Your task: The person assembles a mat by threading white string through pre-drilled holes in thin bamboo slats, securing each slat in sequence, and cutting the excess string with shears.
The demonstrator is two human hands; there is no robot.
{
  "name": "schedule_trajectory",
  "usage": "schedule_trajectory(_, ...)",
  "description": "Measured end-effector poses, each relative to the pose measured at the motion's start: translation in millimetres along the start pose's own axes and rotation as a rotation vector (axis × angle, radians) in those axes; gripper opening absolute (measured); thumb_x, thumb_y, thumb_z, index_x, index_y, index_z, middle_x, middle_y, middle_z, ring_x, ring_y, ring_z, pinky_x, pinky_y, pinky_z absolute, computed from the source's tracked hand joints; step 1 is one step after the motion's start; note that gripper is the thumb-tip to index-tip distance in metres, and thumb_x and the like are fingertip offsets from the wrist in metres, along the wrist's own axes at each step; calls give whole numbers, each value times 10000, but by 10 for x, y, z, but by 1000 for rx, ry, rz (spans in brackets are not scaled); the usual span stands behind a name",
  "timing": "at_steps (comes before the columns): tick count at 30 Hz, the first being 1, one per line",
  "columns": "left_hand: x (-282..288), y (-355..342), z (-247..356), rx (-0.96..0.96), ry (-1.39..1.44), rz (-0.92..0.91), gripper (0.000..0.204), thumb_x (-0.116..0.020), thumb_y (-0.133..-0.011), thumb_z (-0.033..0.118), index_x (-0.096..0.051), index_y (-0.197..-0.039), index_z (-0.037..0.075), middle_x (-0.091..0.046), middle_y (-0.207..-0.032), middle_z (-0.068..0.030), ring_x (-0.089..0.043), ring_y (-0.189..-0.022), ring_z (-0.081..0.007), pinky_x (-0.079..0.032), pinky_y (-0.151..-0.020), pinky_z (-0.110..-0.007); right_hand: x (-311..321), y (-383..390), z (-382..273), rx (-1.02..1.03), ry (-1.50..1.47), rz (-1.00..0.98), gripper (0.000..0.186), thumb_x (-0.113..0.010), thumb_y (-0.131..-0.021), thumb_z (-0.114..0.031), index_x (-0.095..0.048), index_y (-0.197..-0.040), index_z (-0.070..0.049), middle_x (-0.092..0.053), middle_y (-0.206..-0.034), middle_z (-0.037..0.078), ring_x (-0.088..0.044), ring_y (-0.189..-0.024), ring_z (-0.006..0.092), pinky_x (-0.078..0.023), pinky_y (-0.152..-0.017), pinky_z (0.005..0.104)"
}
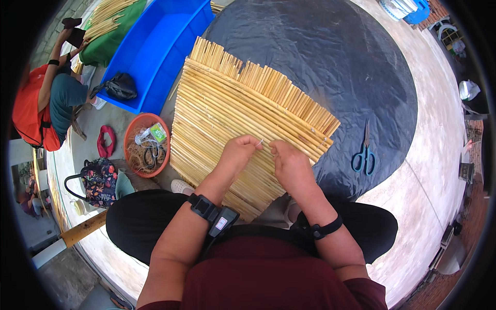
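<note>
A mat of pale yellow reed stalks [222, 111], laid side by side and tied with thin string, slants across my lap and the black sheet. A second layer of shorter stalks shows along its far edge. My left hand [238, 156] is over the mat, thumb and forefinger pinched on a short bit of white string [260, 142]. Close beside it, my right hand [291, 164] has its fingers curled together near the mat's surface; what they hold, if anything, is too small to see. Teal-handled scissors [365, 155] lie on the sheet to the right.
Black plastic sheeting [320, 41] covers the ground ahead. At the left are a blue crate [155, 46] with a black bag [122, 86], an orange basket [133, 129] of brown fibre, and a floral bag [101, 182]. A person in red [36, 103] handles stalks at far left.
</note>
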State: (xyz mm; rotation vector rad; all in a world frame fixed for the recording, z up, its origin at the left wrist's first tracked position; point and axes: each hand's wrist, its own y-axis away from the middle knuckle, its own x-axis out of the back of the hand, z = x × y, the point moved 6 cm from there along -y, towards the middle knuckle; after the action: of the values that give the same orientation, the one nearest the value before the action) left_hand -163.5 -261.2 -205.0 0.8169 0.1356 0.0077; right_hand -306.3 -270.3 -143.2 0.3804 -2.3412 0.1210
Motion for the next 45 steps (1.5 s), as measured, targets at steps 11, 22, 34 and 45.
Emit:
schedule_trajectory(11, 27, -186, -125, -163, 202, -138, 127, -486, -828, 3, -583, -781, 69, -413, -554, 66, -295, -420, -18, -207, -383, -194, 7, -46, 39, -99, -96, -7, 198, -509, -807, 13, -605, -979, -13, -663, -815, 141, -654, -766, 315, -519, -691, 409)
schedule_trajectory(22, 1, 152, 318, -609, -920, 292, 157, -539, -811, 90, -590, -956, 122, -559, -566, -99, -561, -525, -268, -449, -517, -393, 1252, 271, 1361, -333, -285, 729, 193, -569, -841, -14, -603, -1030, -33, -618, -962, 111, -606, -825, 170, -474, -723, 270)
schedule_trajectory(34, -178, 354, 427, -1230, -1402, 391, 101, -560, -783, 104, -574, -880, 128, -546, -545, -12, -595, -486, -186, -472, -435, -325, 1194, 875, 2048, -785, 404, 570, 654, -747, -705, -152, -429, -1267, -45, -491, -1191, 227, -521, -1073, 406, -446, -897, 447)
schedule_trajectory(45, -32, -44, 212, -806, -734, 347, 71, -578, -870, 126, -598, -838, 66, -588, -631, -52, -558, -501, -160, -435, -466, -281, 1104, 852, 2227, -686, -426, 660, 478, -586, -814, -93, -437, -1262, -18, -598, -948, 121, -610, -763, 251, -501, -685, 342)
